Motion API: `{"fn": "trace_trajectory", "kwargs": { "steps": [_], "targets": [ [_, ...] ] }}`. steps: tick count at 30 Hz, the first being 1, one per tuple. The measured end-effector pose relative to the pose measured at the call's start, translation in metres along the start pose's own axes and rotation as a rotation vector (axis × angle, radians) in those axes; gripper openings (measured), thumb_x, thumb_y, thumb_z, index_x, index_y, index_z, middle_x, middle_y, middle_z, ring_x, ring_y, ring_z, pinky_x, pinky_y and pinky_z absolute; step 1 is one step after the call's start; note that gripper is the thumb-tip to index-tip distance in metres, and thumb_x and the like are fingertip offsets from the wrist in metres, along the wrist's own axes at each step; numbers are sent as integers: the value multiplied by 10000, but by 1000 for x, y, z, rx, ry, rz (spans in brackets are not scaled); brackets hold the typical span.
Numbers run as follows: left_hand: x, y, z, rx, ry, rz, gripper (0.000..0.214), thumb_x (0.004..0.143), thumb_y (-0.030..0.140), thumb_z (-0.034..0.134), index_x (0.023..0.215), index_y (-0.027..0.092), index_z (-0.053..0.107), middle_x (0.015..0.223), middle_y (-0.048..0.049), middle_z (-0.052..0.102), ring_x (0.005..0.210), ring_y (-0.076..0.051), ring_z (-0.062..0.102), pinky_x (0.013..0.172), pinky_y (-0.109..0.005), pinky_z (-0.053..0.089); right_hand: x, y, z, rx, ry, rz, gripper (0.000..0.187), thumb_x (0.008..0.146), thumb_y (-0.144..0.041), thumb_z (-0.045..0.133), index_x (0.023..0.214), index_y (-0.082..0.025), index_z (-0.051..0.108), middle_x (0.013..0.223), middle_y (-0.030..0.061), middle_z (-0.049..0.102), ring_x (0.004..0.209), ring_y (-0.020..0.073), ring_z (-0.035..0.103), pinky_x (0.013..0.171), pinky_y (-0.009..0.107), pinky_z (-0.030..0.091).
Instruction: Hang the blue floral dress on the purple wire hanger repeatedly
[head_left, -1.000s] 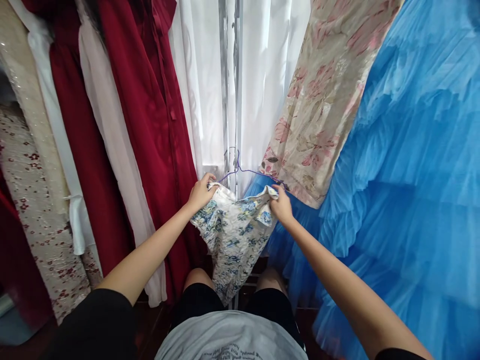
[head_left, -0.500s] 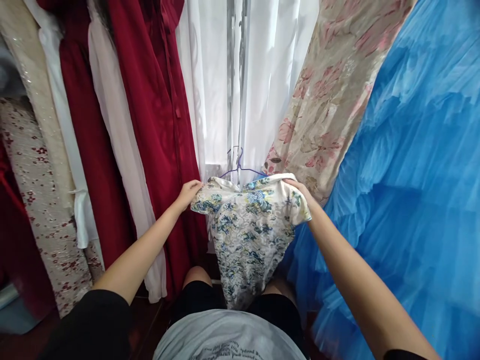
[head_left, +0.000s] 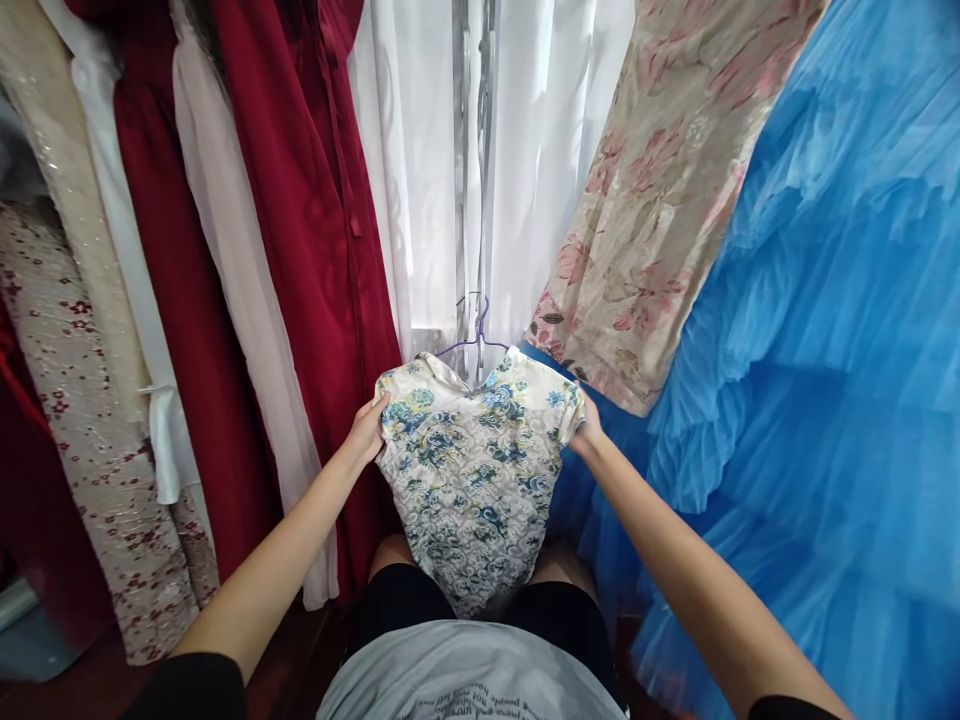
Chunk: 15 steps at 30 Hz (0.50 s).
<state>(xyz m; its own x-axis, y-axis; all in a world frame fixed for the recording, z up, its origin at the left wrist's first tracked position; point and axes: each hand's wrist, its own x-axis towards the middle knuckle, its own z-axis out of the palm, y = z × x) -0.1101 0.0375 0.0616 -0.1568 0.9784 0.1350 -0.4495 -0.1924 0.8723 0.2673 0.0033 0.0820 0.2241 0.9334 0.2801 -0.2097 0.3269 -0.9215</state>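
A small white dress with a blue flower print (head_left: pixel 474 470) hangs on a thin purple wire hanger (head_left: pixel 475 335) in front of me, spread out flat. My left hand (head_left: pixel 366 432) grips its left side just below the shoulder. My right hand (head_left: pixel 586 428) holds the right side, its fingers mostly hidden behind the cloth. The hanger's hook sits against a metal pole (head_left: pixel 471 180) before a white curtain (head_left: pixel 420 170).
Dark red gowns (head_left: pixel 300 200), a pale pink garment (head_left: pixel 232 280) and a beaded cream dress with red flowers (head_left: pixel 82 400) hang on the left. On the right hang a beige dress with pink flowers (head_left: pixel 652 200) and a big blue tulle gown (head_left: pixel 825 350).
The dress was bunched under the hanger; it is now pulled over the hanger and smoothed flat. Both hands slid from its top corners down to its sides.
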Motion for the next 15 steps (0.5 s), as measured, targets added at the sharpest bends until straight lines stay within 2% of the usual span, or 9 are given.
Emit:
{"fn": "trace_trajectory", "kwargs": {
  "steps": [2, 5, 8, 10, 11, 13, 15],
  "targets": [
    [-4, 7, 6, -40, 7, 0, 231, 811, 241, 784, 964, 107, 674, 807, -92, 755, 716, -208, 728, 745, -334, 613, -3, -10, -13, 45, -51, 17, 512, 886, -681, 568, 831, -187, 691, 773, 72, 731, 775, 257, 718, 666, 351, 575],
    [-4, 24, 24, -90, 1, 13, 218, 822, 228, 755, 977, 98, 675, 822, -97, 756, 751, -214, 735, 794, -362, 619, -4, -33, -21, 73, -114, -2, 380, 711, -547, 810, 736, -202, 653, 610, -22, 656, 578, 179, 623, 551, 268, 500],
    [-2, 44, 47, -70, -118, 133, 352, 785, 247, 784, 1081, 92, 673, 981, -134, 760, 939, -255, 738, 934, -413, 585, 0, -57, -16, 123, 1, -85, 340, 682, -475, 831, 724, -196, 641, 599, -50, 618, 558, 147, 561, 537, 248, 467],
    [-1, 56, 60, 79, -203, 349, 566, 731, 257, 825, 1243, 122, 624, 1223, -155, 706, 1168, -294, 668, 1075, -457, 499, -2, -69, -11, 172, 118, -130, 356, 702, -502, 795, 696, -198, 608, 586, -49, 576, 567, 152, 541, 546, 262, 462],
    [-1, 61, 65, 215, -206, 488, 708, 692, 252, 852, 1333, 146, 574, 1357, -160, 637, 1289, -316, 591, 1145, -482, 428, -7, -73, -8, 183, 163, -160, 366, 711, -507, 783, 679, -201, 584, 585, -50, 552, 568, 147, 522, 549, 262, 453],
    [-3, 65, 73, 572, -143, 762, 966, 617, 212, 889, 1477, 185, 450, 1560, -167, 447, 1465, -358, 385, 1237, -532, 261, -25, -78, -3, 168, 233, -272, 379, 742, -499, 760, 661, -207, 534, 607, -55, 506, 572, 127, 470, 553, 248, 421],
    [-7, 62, 77, 931, -91, 963, 1062, 611, 186, 887, 1541, 199, 374, 1629, -169, 333, 1528, -389, 235, 1262, -581, 116, -56, -82, 3, 87, 229, -415, 378, 805, -482, 719, 664, -208, 502, 636, -55, 460, 579, 113, 418, 549, 232, 379]
  ]
}}
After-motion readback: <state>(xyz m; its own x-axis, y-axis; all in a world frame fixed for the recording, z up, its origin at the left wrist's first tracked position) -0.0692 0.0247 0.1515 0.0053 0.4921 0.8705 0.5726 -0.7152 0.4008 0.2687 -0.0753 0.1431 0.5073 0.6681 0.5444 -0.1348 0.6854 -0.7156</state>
